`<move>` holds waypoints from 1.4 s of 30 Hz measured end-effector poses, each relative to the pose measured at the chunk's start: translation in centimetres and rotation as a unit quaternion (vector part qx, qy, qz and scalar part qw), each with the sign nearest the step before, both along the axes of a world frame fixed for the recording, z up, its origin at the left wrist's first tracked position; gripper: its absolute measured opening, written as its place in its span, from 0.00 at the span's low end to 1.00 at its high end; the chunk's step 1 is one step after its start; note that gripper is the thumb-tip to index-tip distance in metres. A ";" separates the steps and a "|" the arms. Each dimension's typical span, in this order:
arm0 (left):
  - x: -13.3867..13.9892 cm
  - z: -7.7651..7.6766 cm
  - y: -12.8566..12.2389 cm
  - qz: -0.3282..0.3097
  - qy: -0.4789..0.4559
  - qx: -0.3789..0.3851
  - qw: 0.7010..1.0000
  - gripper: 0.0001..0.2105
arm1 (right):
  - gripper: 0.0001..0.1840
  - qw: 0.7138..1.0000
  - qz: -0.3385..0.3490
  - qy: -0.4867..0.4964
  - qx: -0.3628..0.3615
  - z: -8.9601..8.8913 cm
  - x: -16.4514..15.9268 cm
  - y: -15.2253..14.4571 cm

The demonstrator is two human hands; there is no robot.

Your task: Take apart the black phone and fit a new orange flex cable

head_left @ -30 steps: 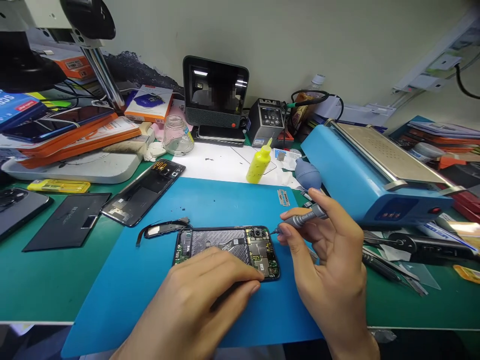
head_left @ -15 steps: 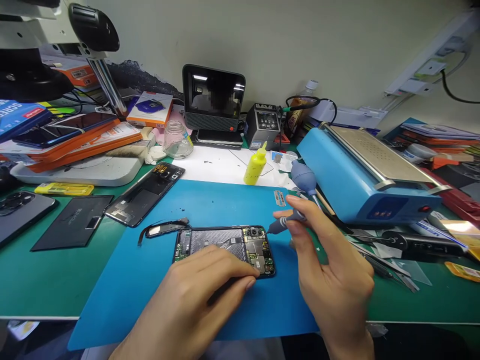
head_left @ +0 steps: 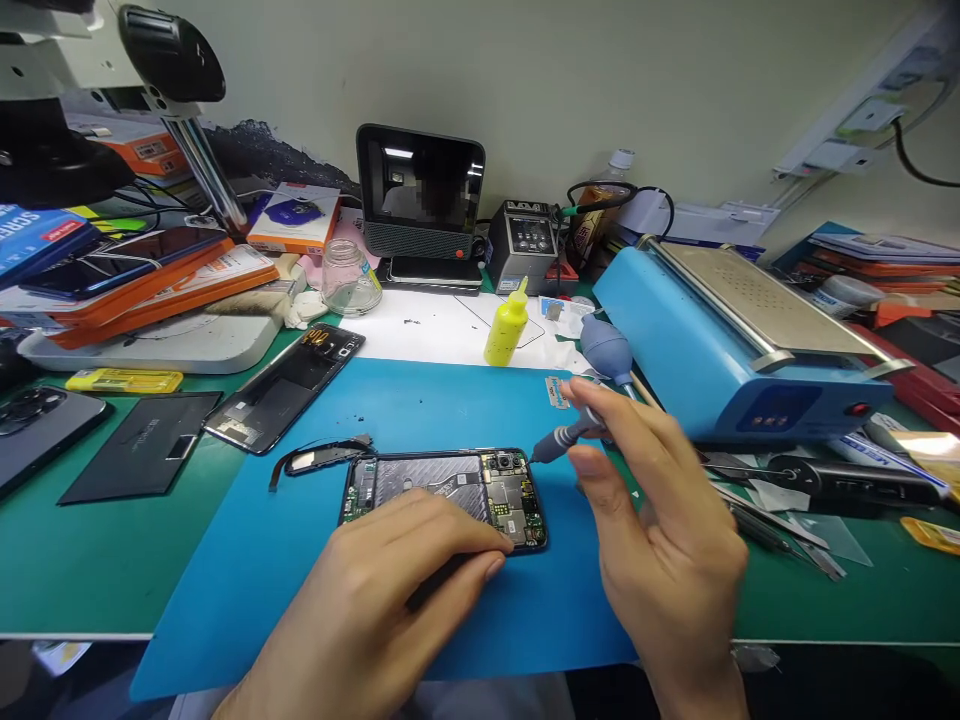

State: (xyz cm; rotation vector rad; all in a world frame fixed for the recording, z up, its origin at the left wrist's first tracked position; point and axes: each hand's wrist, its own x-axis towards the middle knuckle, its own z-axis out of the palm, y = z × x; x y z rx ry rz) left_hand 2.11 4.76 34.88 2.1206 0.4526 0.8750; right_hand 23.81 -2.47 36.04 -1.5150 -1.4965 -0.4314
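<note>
Left hand (head_left: pixel 401 590) over opened phone (head_left: pixel 472 488)

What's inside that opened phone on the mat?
The phone shows a ridged dark panel, camera lenses and circuitry at both ends. The left hand covers part of its near side, hiding whatever lies there.

Phone (head_left: pixel 471 482) on mat (head_left: pixel 450 410), bottle (head_left: pixel 506 332) behind

Legible lettering: large white capitals beginning "SCR" stood on the blue box (head_left: pixel 45 242) at far left; print on the black station (head_left: pixel 513 262), the silver sticker (head_left: pixel 556 393) and the black sheet (head_left: pixel 135 462) was too small or blurred to read
</note>
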 end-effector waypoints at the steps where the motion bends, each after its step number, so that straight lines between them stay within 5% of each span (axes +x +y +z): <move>1: 0.0 0.0 0.0 0.000 0.000 0.001 1.000 0.09 | 0.27 1.000 0.000 0.008 -0.001 0.0 0.0 0.0; 12: 0.1 -0.1 -0.4 0.023 0.003 0.053 0.998 0.08 | 0.26 1.000 0.014 0.003 0.006 -0.2 0.2 0.1; 18: -2.5 1.2 -2.2 0.147 0.033 0.172 0.973 0.09 | 0.24 1.000 0.015 0.007 0.008 -0.1 0.3 0.0; 23: -4.1 3.6 3.1 0.195 0.188 0.240 0.932 0.08 | 0.22 1.000 0.012 0.010 0.007 0.0 0.3 -0.1; 28: -2.5 3.9 8.2 0.175 0.296 0.265 0.901 0.06 | 0.24 1.000 0.022 0.011 0.018 -0.2 0.5 -0.1; 35: 0.6 3.8 9.5 0.147 0.377 0.284 0.869 0.05 | 0.25 0.999 0.034 0.021 0.007 -0.4 0.7 0.2; 42: 1.8 3.8 10.2 0.119 0.368 0.230 0.893 0.06 | 0.30 0.998 0.034 0.050 -0.031 -0.9 0.5 0.2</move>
